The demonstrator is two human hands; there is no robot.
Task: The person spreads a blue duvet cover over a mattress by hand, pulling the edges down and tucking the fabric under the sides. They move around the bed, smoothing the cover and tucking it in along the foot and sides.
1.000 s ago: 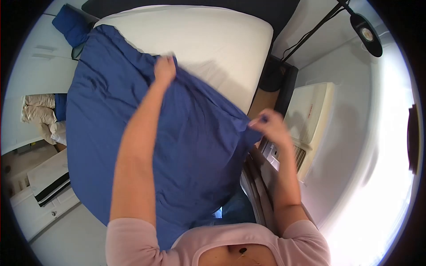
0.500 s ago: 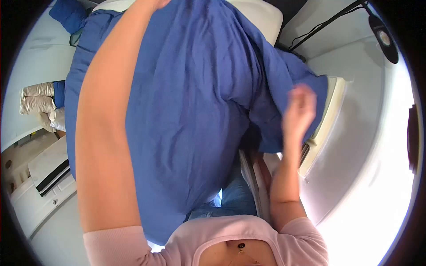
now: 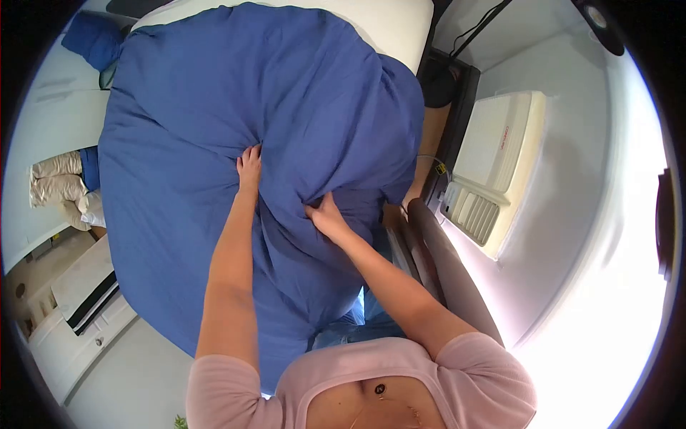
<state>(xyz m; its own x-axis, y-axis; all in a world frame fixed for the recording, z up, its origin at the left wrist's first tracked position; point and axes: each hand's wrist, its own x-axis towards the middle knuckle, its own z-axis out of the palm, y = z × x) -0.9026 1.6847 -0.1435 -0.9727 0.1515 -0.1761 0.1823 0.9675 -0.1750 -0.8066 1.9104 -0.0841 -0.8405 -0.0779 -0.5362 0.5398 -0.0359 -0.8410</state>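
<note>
A large blue duvet (image 3: 186,214) spreads over the bed and down toward my legs, bunched into deep folds at its middle. My left hand (image 3: 249,169) is near the centre of it, fingers curled into the cloth where creases meet. Lower and to the right, my right hand (image 3: 327,217) grips a fold of the same duvet, its fingers partly hidden in the fabric. Beyond the duvet's far edge a white mattress (image 3: 400,32) shows.
A cream wall heater (image 3: 500,143) is close on the right, with a dark bed frame (image 3: 457,121) beside it. On the left are folded beige bedding (image 3: 57,179), a blue pillow (image 3: 93,39) and a white drawer unit (image 3: 78,357). A dark lamp (image 3: 600,25) hangs upper right.
Both hands have come in to the middle of the duvet, my left from the far edge, my right from the right side. The duvet's right part has moved left, uncovering the heater.
</note>
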